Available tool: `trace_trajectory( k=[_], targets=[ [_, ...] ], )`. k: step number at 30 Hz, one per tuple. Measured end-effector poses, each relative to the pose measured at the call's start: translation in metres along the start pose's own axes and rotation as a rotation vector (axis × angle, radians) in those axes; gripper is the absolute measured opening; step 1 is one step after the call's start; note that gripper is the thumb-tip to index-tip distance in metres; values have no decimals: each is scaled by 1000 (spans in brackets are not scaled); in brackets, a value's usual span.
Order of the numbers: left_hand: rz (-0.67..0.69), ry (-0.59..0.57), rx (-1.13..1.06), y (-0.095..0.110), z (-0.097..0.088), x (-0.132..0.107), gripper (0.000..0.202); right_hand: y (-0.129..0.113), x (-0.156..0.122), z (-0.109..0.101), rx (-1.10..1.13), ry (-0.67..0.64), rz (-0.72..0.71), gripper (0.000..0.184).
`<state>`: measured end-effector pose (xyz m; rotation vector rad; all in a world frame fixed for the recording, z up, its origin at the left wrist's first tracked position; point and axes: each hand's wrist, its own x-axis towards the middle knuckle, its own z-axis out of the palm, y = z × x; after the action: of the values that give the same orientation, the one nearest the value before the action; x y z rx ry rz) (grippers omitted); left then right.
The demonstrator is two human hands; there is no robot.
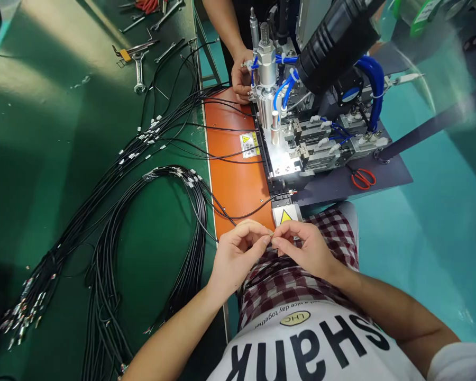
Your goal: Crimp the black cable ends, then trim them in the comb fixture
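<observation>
Near the orange panel [240, 185], my left fingers [258, 245] and right fingers [286, 245] pinch a thin wire end [271, 235], apparently to steady it.

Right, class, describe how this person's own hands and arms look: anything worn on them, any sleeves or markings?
The left hand and right hand are ungloved, with no rings or bracelets visible. Both forearms are bare. A plain white sleeve shows on the right arm; any left sleeve lies out of view.

A thin wire [272, 235], mostly hidden, lies between pinching fingers [261, 243].
</observation>
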<state>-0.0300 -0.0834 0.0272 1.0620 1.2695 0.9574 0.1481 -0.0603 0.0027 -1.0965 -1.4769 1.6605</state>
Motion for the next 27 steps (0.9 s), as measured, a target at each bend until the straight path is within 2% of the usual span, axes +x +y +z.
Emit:
trace_trajectory(
  k=[6,13,20,27],
  targets=[
    [-65,-5,-101,-8,-2,-1,12,2,0,2,32,-21,-22,13],
    [-69,22,-76,-8,-2,-2,14,2,2,-3,86,-9,-6,6],
    [-66,15,-74,-7,-2,-3,12,0,2,0,-34,25,-55,8],
    [-160,-53,-304,-10,-9,0,14,4,-3,6,-149,32,-175,9]
  ],
)
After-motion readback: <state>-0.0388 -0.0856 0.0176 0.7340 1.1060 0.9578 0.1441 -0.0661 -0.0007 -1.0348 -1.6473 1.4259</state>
